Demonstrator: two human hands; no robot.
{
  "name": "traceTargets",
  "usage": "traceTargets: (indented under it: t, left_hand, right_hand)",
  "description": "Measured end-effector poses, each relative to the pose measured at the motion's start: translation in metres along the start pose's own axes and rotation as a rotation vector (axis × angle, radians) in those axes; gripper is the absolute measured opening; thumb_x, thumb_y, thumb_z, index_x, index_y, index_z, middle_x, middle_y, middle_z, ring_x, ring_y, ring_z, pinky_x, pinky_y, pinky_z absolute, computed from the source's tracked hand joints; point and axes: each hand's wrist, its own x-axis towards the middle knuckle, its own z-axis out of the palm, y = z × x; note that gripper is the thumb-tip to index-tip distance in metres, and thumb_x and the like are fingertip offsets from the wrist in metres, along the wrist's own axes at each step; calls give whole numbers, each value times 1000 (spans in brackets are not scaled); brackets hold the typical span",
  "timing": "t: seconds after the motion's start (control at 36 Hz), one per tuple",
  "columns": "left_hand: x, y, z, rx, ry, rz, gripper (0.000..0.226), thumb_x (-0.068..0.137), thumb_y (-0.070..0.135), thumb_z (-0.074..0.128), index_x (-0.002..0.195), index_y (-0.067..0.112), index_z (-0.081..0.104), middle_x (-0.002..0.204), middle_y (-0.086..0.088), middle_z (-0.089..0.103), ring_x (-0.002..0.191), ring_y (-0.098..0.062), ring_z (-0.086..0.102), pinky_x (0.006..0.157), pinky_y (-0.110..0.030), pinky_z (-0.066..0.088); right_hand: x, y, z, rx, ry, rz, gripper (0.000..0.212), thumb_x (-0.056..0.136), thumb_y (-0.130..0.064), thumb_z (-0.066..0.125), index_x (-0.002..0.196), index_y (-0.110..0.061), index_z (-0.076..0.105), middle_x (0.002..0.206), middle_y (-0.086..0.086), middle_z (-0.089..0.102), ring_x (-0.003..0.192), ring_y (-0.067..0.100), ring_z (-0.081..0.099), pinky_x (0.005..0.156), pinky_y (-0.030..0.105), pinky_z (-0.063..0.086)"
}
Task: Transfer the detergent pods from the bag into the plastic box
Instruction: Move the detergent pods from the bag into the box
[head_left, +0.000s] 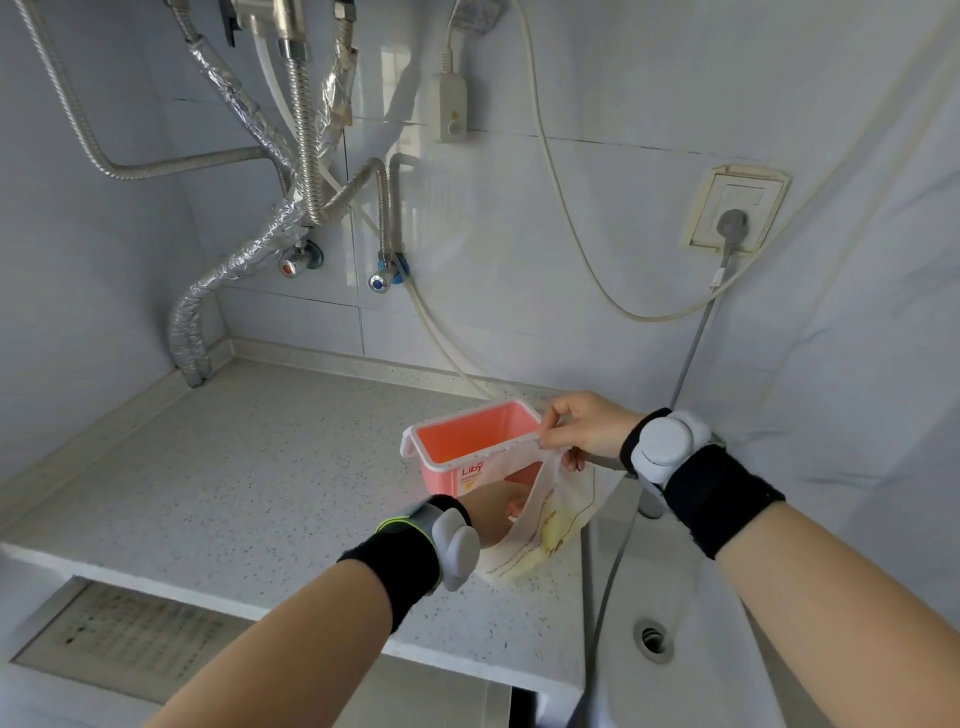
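Fingers of your right hand (584, 423) pinch the top edge of the bag (550, 519), holding its mouth up just beside the right end of the box (470, 441). Your left hand (501, 512) is pushed into the bag from the near left side; the thin film covers it, so you cannot tell whether it is clenched on anything inside or loose. Only a pink blur of the fingers shows through the plastic. Both wrists carry black bands, each with a pale grey device on it.

Pods cannot be made out clearly: a yellowish patch shows at the low, near end of the bag, but whether that is print or contents is unclear. The bag hangs from your right hand and sags down toward the near right, its lower end lying on the counter (249, 467).

The box is pink with a white rim, open at the top, upright on the counter just beyond your left hand, and its inside looks bare. The bag's upper edge touches or overlaps the box's near right rim.

To the near right is a white sink (701, 597) with a drain (653, 639). On the far wall are foil-wrapped pipes (234, 270) at the left and a socket (735, 213) at the right, a grey cable (691, 353) running down from it.
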Motion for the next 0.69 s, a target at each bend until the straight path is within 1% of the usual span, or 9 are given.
traceTargets:
  t: [0.11,0.17,0.19,0.25,0.31,0.39,0.47,0.64,0.69]
  left_hand:
    - [-3,7,-11,-14,-3,-13,37,95,7,46,132,7,51,134,-12,54,121,-30,52,102,-32,38]
    - [-3,4,-16,-87,-44,-10,27,90,4,56,117,6,56,122,-12,58,96,-31,63,94,-41,51]
    - [-3,1,-18,-151,-39,-10,18,87,4,61,104,8,57,111,-7,60,84,-29,65,83,-38,57]
    - [1,-6,-21,-176,12,-2,17,84,6,68,88,14,54,93,4,56,83,-29,66,62,-15,55]
    - [2,-7,-26,-187,58,7,20,82,7,70,84,14,52,85,7,52,82,-25,62,57,-7,49]
    - [0,-9,-31,-232,49,-12,21,81,3,71,87,9,52,88,1,52,68,-18,59,48,-12,50]
    - [-1,-13,-32,-202,-5,-46,20,82,1,69,91,8,53,97,-6,54,56,-16,59,49,-21,55]
    - [1,-10,-37,-104,-65,-49,25,84,5,67,108,9,61,99,-2,59,60,-16,59,55,-22,53]
    - [2,-4,-44,-64,-72,-18,26,84,6,68,110,9,63,100,0,60,70,-22,65,59,-21,55]
  right_hand:
    - [-2,10,-9,1,20,39,10,81,-5,65,75,-8,57,68,16,58,42,16,53,43,23,45]
    - [-1,17,-12,-11,14,63,11,82,-5,65,75,-8,57,63,13,56,41,15,53,41,22,44]
    - [-1,21,-13,-19,10,75,11,82,-5,65,75,-8,56,64,14,56,41,15,53,41,22,44]
    - [0,28,-14,-36,2,94,13,82,-5,65,74,-9,55,63,14,57,40,15,53,40,22,43]
    - [1,34,-14,-43,-9,113,15,82,-5,64,73,-10,54,59,12,57,37,13,53,39,21,43]
    - [1,40,-12,-43,-23,136,15,82,-4,63,73,-10,53,55,10,56,36,12,52,39,21,43]
    - [1,45,-11,-48,-41,153,13,82,-4,63,75,-10,53,58,11,57,38,14,52,41,22,44]
    - [4,46,-11,-43,-59,147,13,82,-4,62,75,-10,54,58,11,55,37,13,52,42,23,44]
    - [5,46,-11,-47,-65,142,12,82,-3,62,76,-10,54,58,10,55,37,13,51,42,23,44]
